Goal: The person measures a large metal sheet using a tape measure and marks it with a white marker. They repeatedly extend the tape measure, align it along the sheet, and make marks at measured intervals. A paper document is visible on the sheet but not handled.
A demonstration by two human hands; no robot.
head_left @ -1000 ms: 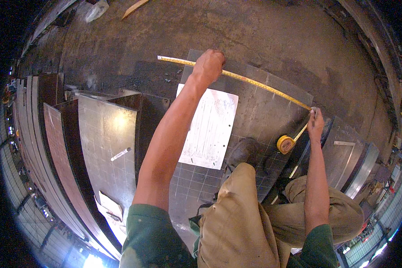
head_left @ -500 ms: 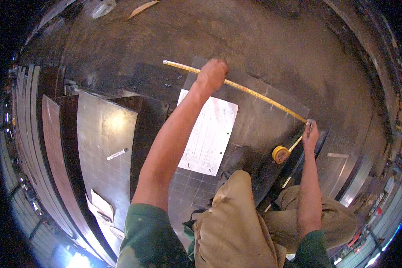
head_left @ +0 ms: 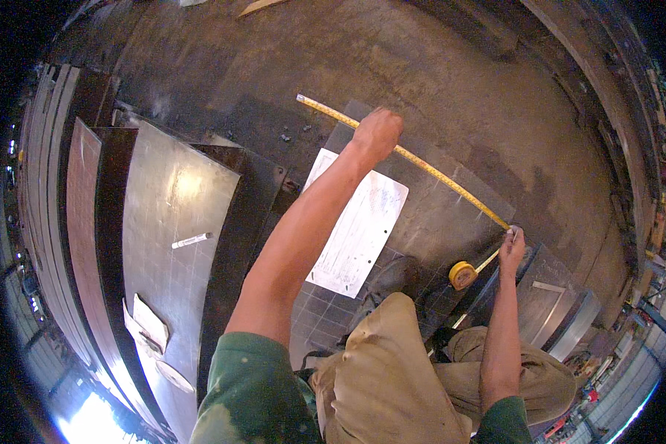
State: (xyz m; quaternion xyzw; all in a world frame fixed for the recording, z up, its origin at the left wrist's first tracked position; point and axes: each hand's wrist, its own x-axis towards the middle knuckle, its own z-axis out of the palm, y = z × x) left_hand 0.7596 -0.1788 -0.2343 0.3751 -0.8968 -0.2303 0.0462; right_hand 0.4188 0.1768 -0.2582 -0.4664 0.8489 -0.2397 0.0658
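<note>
Below fingers of left hand (head_left: 378, 135) and right hand (head_left: 511, 250): dark steel plate (head_left: 436, 216), gridded at the end nearer the body. Under left forearm (head_left: 314, 229), bodyward of left fingers: paper sheet (head_left: 359, 229). From left fingers to right, stretched over the plate's far end: tape measure (head_left: 455, 188), free tip past left fingers, yellow case (head_left: 462, 276) just bodyward and left of right ones. Judged mid-measurement: blade drawn out and spanning; not yet rewound, no marking under way. Left fingers: curled closed over the blade, fingertips hidden. Right fingers: pinched tight on the blade near the plate's edge, no gap seen. Well left of left fingers: white marker pen (head_left: 192, 240), lying loose.
</note>
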